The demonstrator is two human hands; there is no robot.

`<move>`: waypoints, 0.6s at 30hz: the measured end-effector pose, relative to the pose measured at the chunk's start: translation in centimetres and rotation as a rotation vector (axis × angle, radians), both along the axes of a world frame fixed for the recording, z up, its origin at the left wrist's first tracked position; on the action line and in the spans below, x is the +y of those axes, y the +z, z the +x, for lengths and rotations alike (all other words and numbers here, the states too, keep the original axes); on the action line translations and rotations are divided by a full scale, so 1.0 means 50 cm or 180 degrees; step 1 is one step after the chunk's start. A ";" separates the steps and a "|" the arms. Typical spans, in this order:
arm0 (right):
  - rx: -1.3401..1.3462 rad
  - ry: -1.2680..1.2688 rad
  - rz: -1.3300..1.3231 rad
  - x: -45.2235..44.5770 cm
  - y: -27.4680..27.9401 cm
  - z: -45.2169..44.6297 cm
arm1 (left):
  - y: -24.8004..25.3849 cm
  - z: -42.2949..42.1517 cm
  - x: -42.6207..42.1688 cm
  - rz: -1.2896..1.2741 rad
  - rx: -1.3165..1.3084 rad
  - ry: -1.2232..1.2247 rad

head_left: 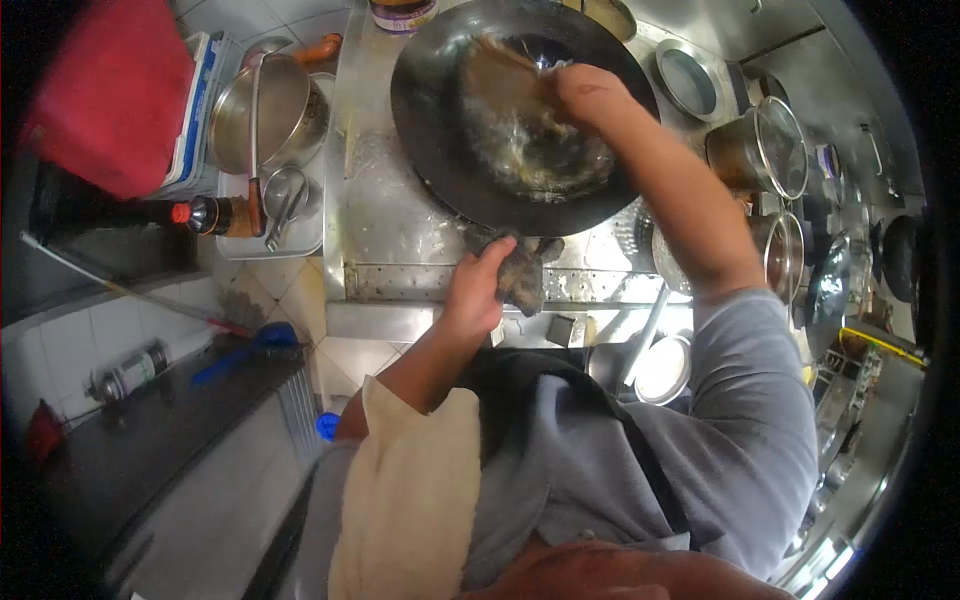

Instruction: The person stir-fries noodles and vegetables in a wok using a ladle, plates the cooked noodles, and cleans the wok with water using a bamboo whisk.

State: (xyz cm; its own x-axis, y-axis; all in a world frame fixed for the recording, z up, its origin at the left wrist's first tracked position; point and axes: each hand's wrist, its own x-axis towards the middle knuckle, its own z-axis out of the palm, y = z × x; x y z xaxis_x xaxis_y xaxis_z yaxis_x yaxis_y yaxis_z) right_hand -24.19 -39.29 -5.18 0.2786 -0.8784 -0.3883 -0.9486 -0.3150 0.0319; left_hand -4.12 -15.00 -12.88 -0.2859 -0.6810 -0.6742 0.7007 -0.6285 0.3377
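Note:
A large dark wok [430,130] sits on the steel stove top, with swirling, splashing liquid [545,165] inside. Over the wok, my right hand [590,92] is closed round the end of a brownish brush or whisk [500,75], which is blurred by motion and touches the wok's inside. At the wok's near edge, my left hand [480,285] grips a dirty grey cloth [522,278] pressed against the rim. A cream towel [405,490] hangs over my left forearm.
On the left, a steel pot [235,125], a ladle [254,140], a small metal cup [287,190] and a dark bottle [210,215] stand around a white tray [313,240]. Right of the wok are a round pan [690,80] and lidded pots [735,155].

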 end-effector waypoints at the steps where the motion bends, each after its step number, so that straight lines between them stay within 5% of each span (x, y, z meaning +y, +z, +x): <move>1: -0.0346 -0.0386 -0.0278 0.003 0.007 0.034 | 0.000 -0.005 0.005 -0.0083 -0.0032 0.0181; 6: -0.0995 -0.0250 0.0343 0.112 -0.028 0.060 | -0.003 0.005 -0.008 0.0153 0.0115 -0.0065; 11: -0.0785 0.0294 0.1628 0.201 0.137 -0.052 | 0.016 0.001 -0.001 -0.0009 0.0135 -0.0021; 15: -0.0684 0.0257 0.1715 0.143 0.140 -0.029 | -0.011 -0.004 0.004 -0.0144 -0.0086 -0.0155; 18: -0.1243 -0.0523 0.1283 0.090 0.077 0.062 | 0.024 -0.024 0.017 0.0012 -0.0243 -0.0195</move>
State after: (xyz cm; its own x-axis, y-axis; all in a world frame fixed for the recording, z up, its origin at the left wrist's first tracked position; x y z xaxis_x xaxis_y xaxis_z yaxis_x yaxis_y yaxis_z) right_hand -21.08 -34.78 -1.34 0.3409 -0.7264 -0.5968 -0.9034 -0.0775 -0.4218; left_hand -5.31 -14.17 -11.69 -0.2747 -0.6611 -0.6982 0.6331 -0.6708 0.3861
